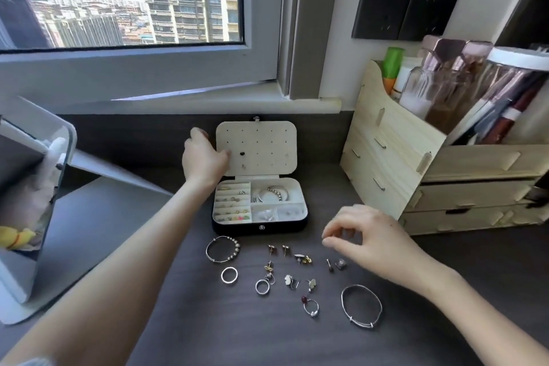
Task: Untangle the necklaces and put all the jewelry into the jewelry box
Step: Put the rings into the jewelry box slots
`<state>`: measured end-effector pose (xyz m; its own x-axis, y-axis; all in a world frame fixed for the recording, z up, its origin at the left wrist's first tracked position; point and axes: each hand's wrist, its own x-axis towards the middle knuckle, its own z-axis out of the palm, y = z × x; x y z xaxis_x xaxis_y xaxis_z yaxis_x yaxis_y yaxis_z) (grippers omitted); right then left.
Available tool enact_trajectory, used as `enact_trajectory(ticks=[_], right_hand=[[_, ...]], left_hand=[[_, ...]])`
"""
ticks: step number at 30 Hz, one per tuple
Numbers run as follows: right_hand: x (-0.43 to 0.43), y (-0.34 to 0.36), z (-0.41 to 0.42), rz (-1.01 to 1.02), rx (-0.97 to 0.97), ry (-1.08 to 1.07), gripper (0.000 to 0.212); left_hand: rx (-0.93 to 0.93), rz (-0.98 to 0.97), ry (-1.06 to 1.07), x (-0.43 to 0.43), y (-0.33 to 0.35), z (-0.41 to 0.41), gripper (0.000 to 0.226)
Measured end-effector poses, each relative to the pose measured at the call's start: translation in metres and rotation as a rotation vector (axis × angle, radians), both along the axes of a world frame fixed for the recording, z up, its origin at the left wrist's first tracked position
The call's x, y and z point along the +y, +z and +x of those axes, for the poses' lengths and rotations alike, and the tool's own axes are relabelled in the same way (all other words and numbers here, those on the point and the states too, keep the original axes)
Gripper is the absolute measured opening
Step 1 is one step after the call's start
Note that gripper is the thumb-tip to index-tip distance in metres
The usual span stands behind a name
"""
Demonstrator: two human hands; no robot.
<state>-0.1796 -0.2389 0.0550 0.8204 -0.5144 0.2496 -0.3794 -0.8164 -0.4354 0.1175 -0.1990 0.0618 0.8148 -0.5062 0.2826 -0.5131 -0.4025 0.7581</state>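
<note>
I'm watching the left hand (205,157) gripping the left edge of the lid (267,140), thumb on its perforated inner face, holding it open. The jewelry box (237,227) is sitting at 12 o'clock on the table (297,342), with bracelets and small pieces lying in its compartments. The right hand (365,235) is hovering at 4 o'clock from the box, thumb and forefinger pinched together (whether anything tiny is caught between them, I cannot tell). Lying loose at 6 o'clock from the box are a beaded bracelet (222,249), rings (229,274), stud earrings (279,249) and a silver bangle (361,305).
</note>
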Motion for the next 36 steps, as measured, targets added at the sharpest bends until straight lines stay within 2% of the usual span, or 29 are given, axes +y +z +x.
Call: enact_trajectory(ticks=[4, 7, 10, 16, 22, 24, 26, 29, 32, 34, 36], right_hand=[[0.017, -0.004, -0.036, 0.072, 0.203, 0.09, 0.011], [0.028, -0.01, -0.046, -0.004, 0.324, 0.121, 0.016], [0.037, -0.014, -0.051, -0.045, 0.359, 0.13, 0.017], [0.042, -0.001, -0.053, -0.09, 0.337, 0.095, 0.013], [0.037, 0.032, -0.024, -0.074, 0.014, 0.024, 0.016], [0.031, 0.031, 0.001, -0.174, -0.084, -0.007, 0.015], [0.021, 0.022, 0.03, -0.374, -0.144, -0.037, 0.013], [0.001, 0.006, 0.068, -0.561, -0.086, -0.046, 0.017], [-0.013, -0.006, 0.092, -0.679, 0.028, -0.018, 0.023], [-0.021, -0.012, 0.102, -0.734, 0.069, 0.005, 0.024], [-0.028, -0.017, 0.107, -0.7, 0.064, 0.01, 0.023]], left_hand=[[-0.134, 0.012, -0.007, 0.022, -0.007, -0.016, 0.035], [-0.202, 0.099, -0.228, 0.06, -0.007, -0.035, 0.014], [-0.236, 0.249, -0.423, 0.104, -0.013, -0.048, 0.012], [-0.46, 0.338, -0.549, 0.145, -0.039, -0.045, 0.004], [-0.555, 0.342, -0.628, 0.138, -0.051, -0.047, 0.011], [-0.595, 0.31, -0.639, 0.136, -0.054, -0.047, 0.019], [-0.658, 0.291, -0.648, 0.135, -0.055, -0.049, 0.022], [-0.721, 0.265, -0.623, 0.138, -0.052, -0.052, 0.012], [-0.668, 0.181, -0.578, 0.145, -0.044, -0.051, 0.015], [-0.632, 0.122, -0.568, 0.148, -0.035, -0.051, 0.01], [-0.612, 0.062, -0.562, 0.148, -0.026, -0.05, 0.008]])
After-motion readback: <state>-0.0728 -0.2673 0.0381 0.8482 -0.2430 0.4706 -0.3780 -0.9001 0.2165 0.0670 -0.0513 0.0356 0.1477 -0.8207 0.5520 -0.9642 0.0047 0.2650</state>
